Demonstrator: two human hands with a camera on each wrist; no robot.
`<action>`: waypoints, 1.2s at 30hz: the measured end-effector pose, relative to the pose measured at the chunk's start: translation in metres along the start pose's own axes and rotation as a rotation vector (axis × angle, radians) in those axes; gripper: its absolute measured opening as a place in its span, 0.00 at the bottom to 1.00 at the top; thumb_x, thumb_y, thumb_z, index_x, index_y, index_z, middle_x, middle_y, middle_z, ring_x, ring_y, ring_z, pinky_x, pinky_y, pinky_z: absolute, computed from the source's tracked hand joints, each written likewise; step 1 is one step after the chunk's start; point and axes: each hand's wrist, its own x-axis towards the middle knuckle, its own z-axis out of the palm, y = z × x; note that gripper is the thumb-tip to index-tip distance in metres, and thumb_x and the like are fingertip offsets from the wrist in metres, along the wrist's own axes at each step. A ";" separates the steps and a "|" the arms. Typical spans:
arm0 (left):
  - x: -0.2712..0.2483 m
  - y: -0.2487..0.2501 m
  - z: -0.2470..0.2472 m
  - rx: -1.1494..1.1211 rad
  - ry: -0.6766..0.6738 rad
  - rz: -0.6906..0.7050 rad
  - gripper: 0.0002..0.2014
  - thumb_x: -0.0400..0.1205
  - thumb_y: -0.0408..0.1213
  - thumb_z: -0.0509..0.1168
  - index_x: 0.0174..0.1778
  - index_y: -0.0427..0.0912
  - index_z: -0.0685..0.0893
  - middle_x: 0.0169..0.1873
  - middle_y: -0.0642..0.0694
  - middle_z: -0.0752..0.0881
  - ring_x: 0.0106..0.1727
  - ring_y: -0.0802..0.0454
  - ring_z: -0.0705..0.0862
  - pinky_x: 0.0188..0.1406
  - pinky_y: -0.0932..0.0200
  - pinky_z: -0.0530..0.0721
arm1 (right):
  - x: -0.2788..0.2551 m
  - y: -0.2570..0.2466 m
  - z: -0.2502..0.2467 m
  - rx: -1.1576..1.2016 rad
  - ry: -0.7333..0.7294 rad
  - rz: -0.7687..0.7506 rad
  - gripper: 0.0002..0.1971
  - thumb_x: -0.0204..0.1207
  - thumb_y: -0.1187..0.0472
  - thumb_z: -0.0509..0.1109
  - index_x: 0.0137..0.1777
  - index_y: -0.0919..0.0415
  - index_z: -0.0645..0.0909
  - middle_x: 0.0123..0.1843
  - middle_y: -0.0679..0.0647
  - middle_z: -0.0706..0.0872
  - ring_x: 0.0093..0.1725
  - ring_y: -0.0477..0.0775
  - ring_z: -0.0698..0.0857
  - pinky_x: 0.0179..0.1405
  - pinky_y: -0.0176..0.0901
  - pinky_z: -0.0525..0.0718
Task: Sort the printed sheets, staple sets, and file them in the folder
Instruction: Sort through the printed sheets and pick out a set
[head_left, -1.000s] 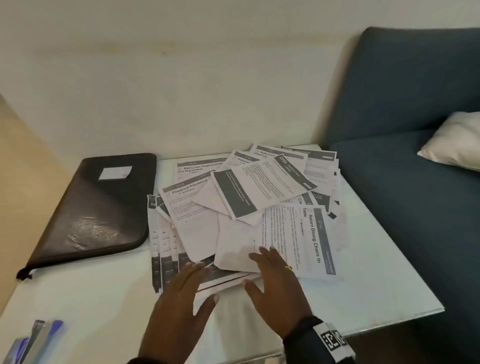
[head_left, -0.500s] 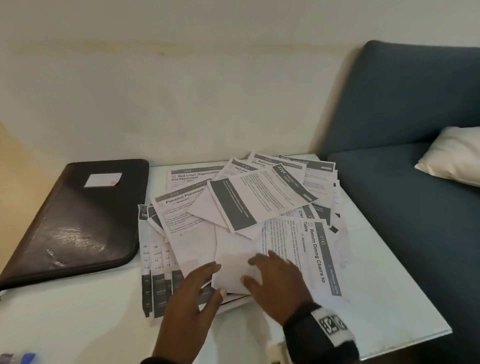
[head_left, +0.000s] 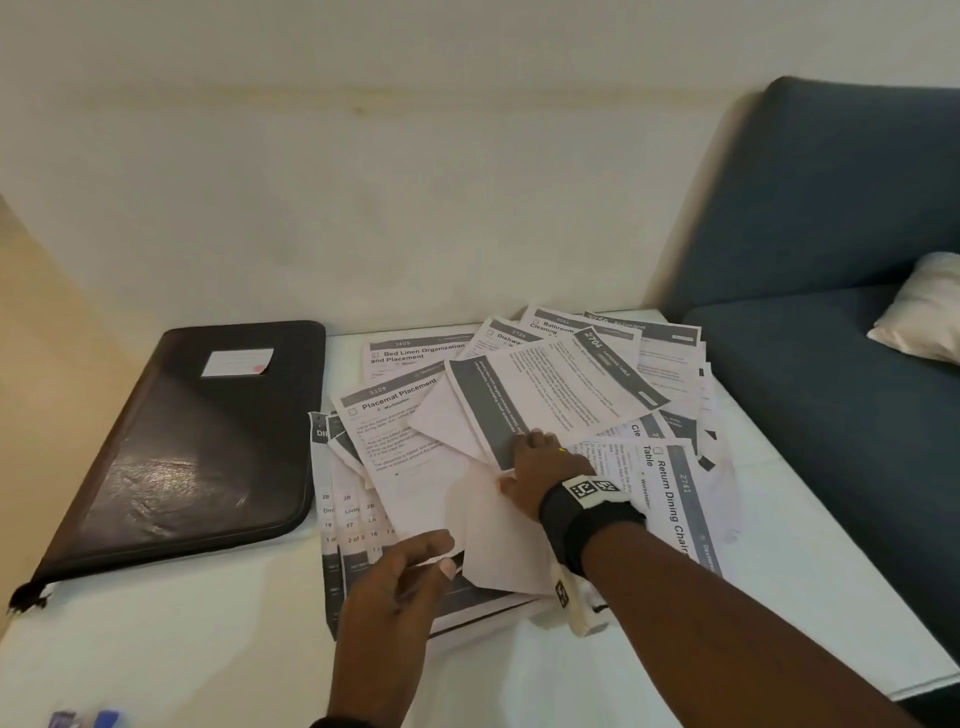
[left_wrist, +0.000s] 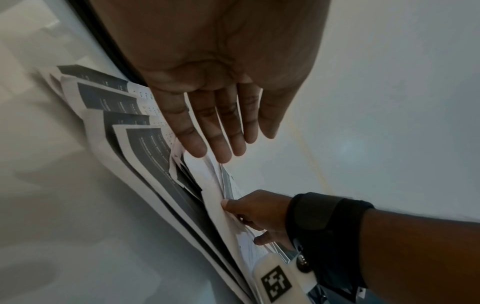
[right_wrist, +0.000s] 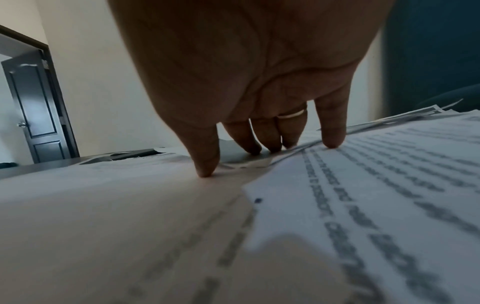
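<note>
My right hand (head_left: 540, 467) has advanced since half a second ago: it then lay at the near edge of the printed sheets (head_left: 519, 441), and it now sits at the centre of that pile, on the dark band of the tilted sheet 2704 (head_left: 561, 384). Its fingers (right_wrist: 332, 131) are spread and nearly straight, tips pressing down on paper; they grasp nothing. The thumb presses a blank sheet nearer to me.

My left hand (head_left: 395, 597) remains at the near edge of the pile. Previously it lay flat on the sheets; now its thumb and fingers appear to pinch the near corner of the blank sheet (head_left: 498, 535). The left wrist view shows those fingers (left_wrist: 215, 131) extended and together, tips touching the lifted paper edge, so I cannot tell how firm the pinch is.

The pile itself is fanned out on the white worktop (head_left: 156, 649), its order unchanged from the earlier frames. The sheet "Placemat Placement" (head_left: 400, 415) lies at the left of the pile and "Return Dining Chairs to Table" (head_left: 670, 499) at the right. The closed dark folder (head_left: 197, 447) lies just left of the pile, flat on the worktop. A blue sofa (head_left: 831, 364) stands right of the pile.
</note>
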 end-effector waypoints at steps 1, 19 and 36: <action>0.000 -0.001 0.000 0.004 0.004 -0.003 0.11 0.78 0.35 0.71 0.53 0.53 0.88 0.53 0.59 0.89 0.55 0.59 0.87 0.62 0.54 0.85 | 0.001 -0.002 -0.001 -0.001 -0.004 0.006 0.32 0.81 0.46 0.60 0.81 0.60 0.60 0.80 0.60 0.64 0.78 0.63 0.67 0.71 0.64 0.72; -0.005 -0.006 -0.006 0.335 0.066 0.071 0.14 0.79 0.37 0.70 0.59 0.54 0.84 0.63 0.53 0.83 0.62 0.47 0.80 0.65 0.45 0.79 | -0.128 0.008 0.010 0.042 -0.019 -0.237 0.18 0.78 0.43 0.62 0.53 0.58 0.82 0.49 0.57 0.87 0.48 0.59 0.84 0.57 0.50 0.76; 0.000 -0.024 -0.011 0.532 0.011 -0.101 0.33 0.76 0.41 0.72 0.75 0.58 0.66 0.70 0.56 0.79 0.68 0.51 0.79 0.69 0.47 0.78 | -0.154 0.034 0.037 0.134 -0.027 -0.293 0.27 0.83 0.37 0.50 0.58 0.53 0.85 0.54 0.48 0.87 0.58 0.52 0.81 0.74 0.46 0.67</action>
